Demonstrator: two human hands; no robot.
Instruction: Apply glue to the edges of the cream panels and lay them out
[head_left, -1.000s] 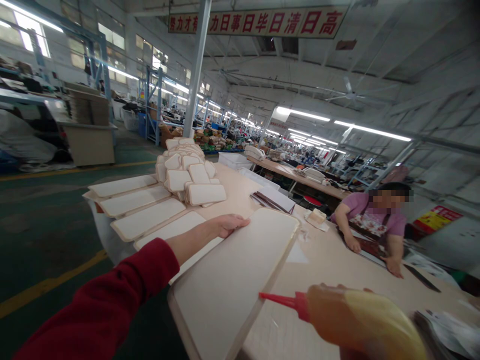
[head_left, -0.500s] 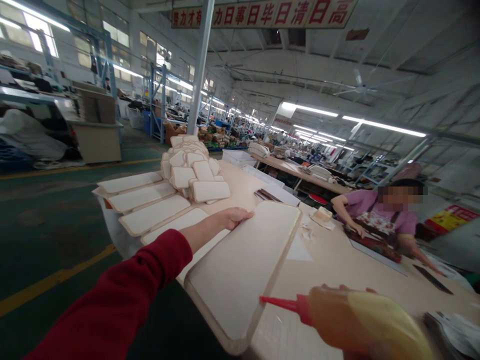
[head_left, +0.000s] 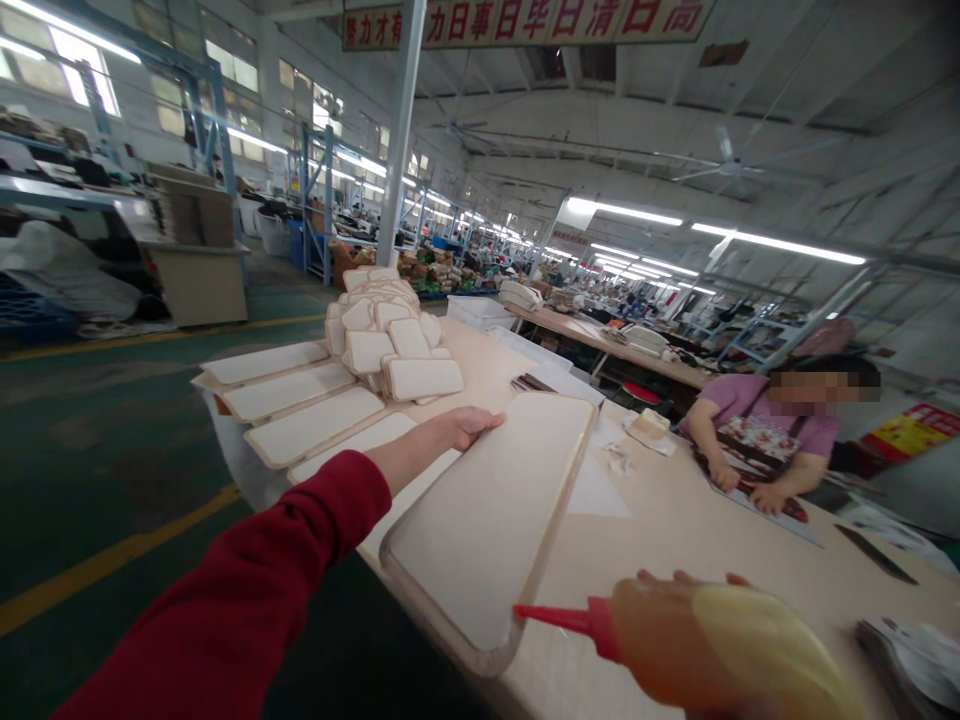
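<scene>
My left hand (head_left: 463, 426), in a red sleeve, grips the far left edge of a long cream panel with rounded corners (head_left: 495, 510). The panel is held above the beige table (head_left: 675, 520), its near end past the table's edge. My right hand (head_left: 686, 582) is closed round a yellow squeeze bottle (head_left: 720, 645) with a red nozzle. The nozzle tip (head_left: 525, 613) points left and sits at the panel's near right edge. Only the fingertips of the right hand show over the bottle.
A row of similar long panels (head_left: 300, 405) lies at the table's left end, with a heap of smaller cream pieces (head_left: 390, 335) behind. A person in a purple top (head_left: 757, 430) works across the table on the right. Dark strips (head_left: 534, 384) and white sheets lie mid-table.
The panel has shifted forward and slightly left in my left hand, and its near end now shows whole. The bottle nozzle stays at its right edge. The person opposite has drawn both hands in.
</scene>
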